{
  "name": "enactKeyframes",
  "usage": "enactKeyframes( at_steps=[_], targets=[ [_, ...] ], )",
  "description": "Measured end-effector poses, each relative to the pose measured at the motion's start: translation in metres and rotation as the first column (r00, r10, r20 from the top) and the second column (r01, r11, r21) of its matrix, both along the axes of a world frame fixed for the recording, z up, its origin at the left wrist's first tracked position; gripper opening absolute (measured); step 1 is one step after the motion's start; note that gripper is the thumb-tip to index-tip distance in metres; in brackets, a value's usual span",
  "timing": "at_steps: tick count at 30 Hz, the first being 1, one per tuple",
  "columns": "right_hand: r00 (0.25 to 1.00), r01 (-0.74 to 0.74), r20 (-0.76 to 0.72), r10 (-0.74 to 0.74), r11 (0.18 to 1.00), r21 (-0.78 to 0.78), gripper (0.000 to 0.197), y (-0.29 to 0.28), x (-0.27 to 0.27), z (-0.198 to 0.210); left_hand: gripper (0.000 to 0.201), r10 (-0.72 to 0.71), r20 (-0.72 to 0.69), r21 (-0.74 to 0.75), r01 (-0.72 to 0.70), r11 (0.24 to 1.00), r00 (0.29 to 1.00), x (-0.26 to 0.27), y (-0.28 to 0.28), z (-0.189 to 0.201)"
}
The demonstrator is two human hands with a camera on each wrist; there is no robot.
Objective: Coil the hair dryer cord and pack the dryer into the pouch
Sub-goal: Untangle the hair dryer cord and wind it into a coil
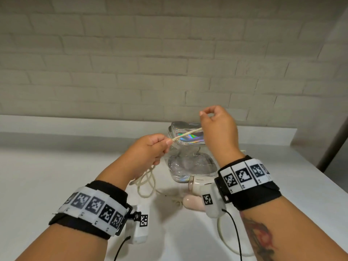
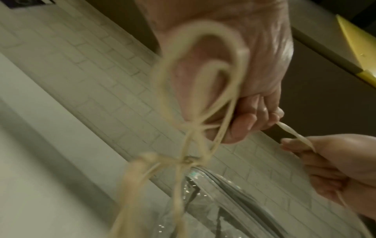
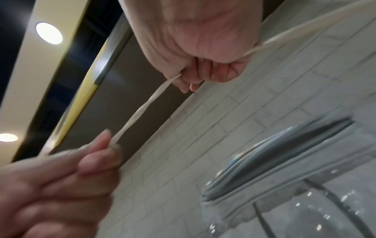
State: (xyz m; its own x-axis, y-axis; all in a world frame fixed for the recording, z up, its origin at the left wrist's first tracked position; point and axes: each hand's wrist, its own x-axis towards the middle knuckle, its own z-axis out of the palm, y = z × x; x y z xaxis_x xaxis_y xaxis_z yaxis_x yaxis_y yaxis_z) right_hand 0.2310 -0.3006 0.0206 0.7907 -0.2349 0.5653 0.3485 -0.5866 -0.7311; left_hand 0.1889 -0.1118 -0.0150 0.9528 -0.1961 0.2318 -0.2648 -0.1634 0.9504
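Observation:
A cream cord (image 1: 187,133) is stretched taut between both raised hands above the counter. My left hand (image 1: 150,149) grips it with several loops (image 2: 203,90) hanging from the fist down to the counter (image 1: 145,182). My right hand (image 1: 216,125) holds the other end of the stretch (image 3: 142,109) in curled fingers. The pale pink hair dryer (image 1: 195,187) lies on the counter under my right wrist. Behind it stands the clear iridescent pouch (image 1: 190,159), its mouth facing me.
A white counter (image 1: 56,176) runs up to a white brick wall (image 1: 131,63). More cord (image 1: 226,242) curves on the counter near my right forearm. A dark panel (image 1: 337,144) stands at the right edge.

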Motion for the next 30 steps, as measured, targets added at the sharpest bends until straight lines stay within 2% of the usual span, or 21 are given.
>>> enactKeyframes(
  at_steps=[4, 6, 10, 12, 14, 16, 18, 20, 23, 26, 30],
  targets=[
    [0.993, 0.119, -0.004, -0.119, 0.983, 0.137, 0.011, -0.032, 0.009, 0.004, 0.026, 0.022, -0.009, 0.059, -0.022, 0.998, 1.0, -0.003, 0.013, -0.006],
    [0.986, 0.168, -0.02, -0.167, 0.977, 0.133, 0.012, -0.043, 0.011, 0.001, 0.027, 0.059, 0.006, 0.106, -0.059, 0.993, 0.998, -0.003, 0.015, -0.008],
    [0.98, 0.196, 0.015, -0.197, 0.961, -0.196, 0.022, -0.038, 0.009, -0.009, 0.033, 0.107, 0.005, 0.15, -0.107, 0.983, 0.994, 0.003, 0.007, -0.012],
    [0.996, 0.079, 0.067, -0.058, 0.921, -0.381, 0.026, -0.019, -0.002, -0.012, 0.032, 0.083, 0.004, 0.199, -0.082, 0.977, 0.997, 0.003, -0.004, -0.012],
    [0.992, -0.062, 0.057, 0.11, 0.842, -0.535, 0.032, 0.008, -0.017, -0.016, 0.031, 0.065, 0.042, 0.261, -0.073, 0.963, 0.997, 0.003, -0.017, -0.007],
    [0.983, -0.135, 0.019, 0.185, 0.781, -0.61, 0.035, 0.031, -0.028, -0.022, 0.03, 0.094, 0.09, 0.315, -0.117, 0.942, 0.992, 0.001, -0.026, -0.001],
    [0.984, -0.146, -0.005, 0.176, 0.8, -0.583, 0.036, 0.038, -0.032, -0.024, 0.029, 0.094, 0.091, 0.294, -0.117, 0.949, 0.991, 0.002, -0.025, 0.002],
    [0.986, -0.161, -0.05, 0.156, 0.868, -0.469, 0.036, 0.034, -0.029, -0.02, 0.022, 0.03, 0.047, 0.196, -0.038, 0.98, 0.998, 0.0, -0.02, 0.003],
    [0.988, -0.152, -0.07, 0.136, 0.923, -0.354, 0.031, 0.031, -0.025, -0.013, 0.013, -0.058, -0.001, 0.037, 0.058, 0.998, 0.998, -0.001, -0.017, 0.002],
    [0.992, -0.121, -0.052, 0.112, 0.963, -0.241, 0.024, 0.029, -0.02, -0.008, 0.009, -0.119, 0.013, 0.011, 0.119, 0.993, 0.993, -0.003, -0.016, 0.001],
    [0.993, -0.1, -0.065, 0.095, 0.991, -0.087, 0.023, 0.022, -0.018, -0.004, 0.031, -0.265, -0.039, 0.043, 0.267, 0.963, 0.963, -0.007, -0.015, -0.005]
  ],
)
